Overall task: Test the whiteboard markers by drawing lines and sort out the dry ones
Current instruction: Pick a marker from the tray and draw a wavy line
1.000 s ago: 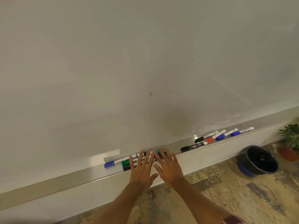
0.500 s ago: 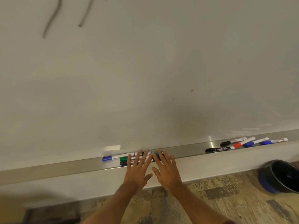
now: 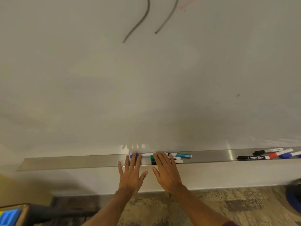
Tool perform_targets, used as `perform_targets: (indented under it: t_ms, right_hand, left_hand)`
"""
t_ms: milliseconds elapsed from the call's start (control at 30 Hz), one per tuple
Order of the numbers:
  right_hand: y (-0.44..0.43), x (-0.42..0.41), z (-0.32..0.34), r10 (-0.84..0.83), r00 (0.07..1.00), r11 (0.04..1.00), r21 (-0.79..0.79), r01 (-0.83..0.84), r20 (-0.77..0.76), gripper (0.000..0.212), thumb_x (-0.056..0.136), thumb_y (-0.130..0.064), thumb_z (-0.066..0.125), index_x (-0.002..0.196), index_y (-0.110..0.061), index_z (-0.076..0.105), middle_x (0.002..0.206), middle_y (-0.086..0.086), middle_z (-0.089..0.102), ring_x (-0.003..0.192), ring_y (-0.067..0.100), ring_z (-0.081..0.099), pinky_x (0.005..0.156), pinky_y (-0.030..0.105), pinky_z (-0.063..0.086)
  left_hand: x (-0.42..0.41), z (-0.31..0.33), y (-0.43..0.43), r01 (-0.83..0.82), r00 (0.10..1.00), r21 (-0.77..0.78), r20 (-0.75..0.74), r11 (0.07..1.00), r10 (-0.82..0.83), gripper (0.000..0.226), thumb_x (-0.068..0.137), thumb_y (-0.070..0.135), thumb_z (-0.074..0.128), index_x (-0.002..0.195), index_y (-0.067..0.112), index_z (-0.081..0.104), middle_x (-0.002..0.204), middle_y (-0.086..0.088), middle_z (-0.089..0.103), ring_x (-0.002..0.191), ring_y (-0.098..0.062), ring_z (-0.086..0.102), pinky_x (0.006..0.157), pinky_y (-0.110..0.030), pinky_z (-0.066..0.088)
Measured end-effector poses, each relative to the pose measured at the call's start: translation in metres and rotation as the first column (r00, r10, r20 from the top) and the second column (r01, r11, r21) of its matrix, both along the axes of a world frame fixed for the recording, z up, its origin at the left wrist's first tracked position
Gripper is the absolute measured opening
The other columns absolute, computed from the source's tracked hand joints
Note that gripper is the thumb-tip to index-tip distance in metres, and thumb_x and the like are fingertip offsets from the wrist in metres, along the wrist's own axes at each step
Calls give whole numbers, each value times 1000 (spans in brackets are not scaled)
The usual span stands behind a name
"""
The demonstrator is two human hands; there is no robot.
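A whiteboard fills the view, with two dark curved lines drawn near its top. Along its bottom runs a metal tray. My left hand and my right hand lie flat with spread, straight fingers over a cluster of markers in the tray. A blue-capped marker shows under my left fingertips, a green-capped one sits between the hands, and a teal marker lies to the right. A second group of black, red and blue markers lies at the tray's right end.
A dark round bin stands on the patterned carpet at the right edge. A box with something blue in it sits at the bottom left, beside a dark object on the floor.
The view has swung up and to the left, bringing the drawn lines into sight. Both hands stay flat over the same marker cluster, now spread slightly further apart.
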State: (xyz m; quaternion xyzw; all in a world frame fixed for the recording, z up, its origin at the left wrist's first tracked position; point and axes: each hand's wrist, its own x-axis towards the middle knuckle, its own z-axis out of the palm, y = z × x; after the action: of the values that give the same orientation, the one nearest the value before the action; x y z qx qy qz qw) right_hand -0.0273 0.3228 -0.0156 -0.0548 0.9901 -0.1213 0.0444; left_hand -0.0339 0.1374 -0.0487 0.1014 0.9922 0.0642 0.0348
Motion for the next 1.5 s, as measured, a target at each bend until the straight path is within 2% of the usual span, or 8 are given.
perform_targets:
  t_ms: [267,367,500,700,900,1133,1233,1500]
  right_hand:
    - [-66,-7,-2,68,990,994,82,-78,121,70,97,-53,3,132,-20,54,137,6,53,126,26,51,111,43,7]
    - [-86,-8,-7,71,997,991,108,-73,24,56,88,-59,43,126,-22,61,131,6,59,120,27,56,109,49,29]
    - [-102,-8,-7,104,988,994,51,-99,-114,65,65,-47,79,120,-17,65,121,6,65,111,27,62,91,52,49]
    - [-118,-21,-12,100,988,994,60,-93,-120,58,61,-30,88,114,-17,67,111,3,69,104,22,65,97,47,43]
    - [-129,-35,-8,93,995,996,-14,-94,-43,47,84,-28,70,128,-24,54,131,1,55,122,22,48,109,35,33]
    - [-136,-35,2,169,976,981,-70,-180,-134,34,89,-22,63,122,-22,58,123,-1,57,116,16,47,107,26,32]
    - [-139,-27,5,221,964,967,-97,-237,-150,32,82,-11,71,112,-19,64,110,1,63,103,19,56,94,26,40]
    - [-139,-28,28,282,932,957,3,-290,-229,31,86,-19,67,116,-13,59,109,5,65,98,22,62,99,41,43]
  left_hand:
    - [-4,-6,-57,-50,996,15,81,999,49,76,97,68,15,157,22,8,163,-6,8,149,-31,0,112,-51,4]
    - [-2,-6,-70,-105,978,47,184,993,95,78,97,67,11,157,18,3,155,-13,34,144,-35,17,112,-47,7]
    - [1,6,-80,-77,986,55,150,995,68,101,58,74,-45,140,17,-32,159,-6,-18,149,-27,-12,119,-40,-12]
    - [3,14,-98,-92,983,67,166,993,80,117,46,69,-53,148,18,-24,161,-5,-20,148,-23,-18,119,-38,-12]
    - [5,25,-95,-94,967,64,244,993,76,60,103,43,10,155,20,-9,162,-4,-19,149,-23,-18,121,-38,-10]
    - [-2,29,-106,-71,988,170,151,983,46,50,107,33,27,154,19,16,161,-2,16,147,-22,17,120,-31,12]
    - [-10,39,-108,-54,996,221,82,974,36,29,106,26,35,133,21,46,136,-1,52,116,-15,50,97,-21,35]
    - [-16,74,-109,119,984,186,-155,975,-90,30,104,26,39,130,26,53,130,7,59,118,-12,53,107,-25,23]
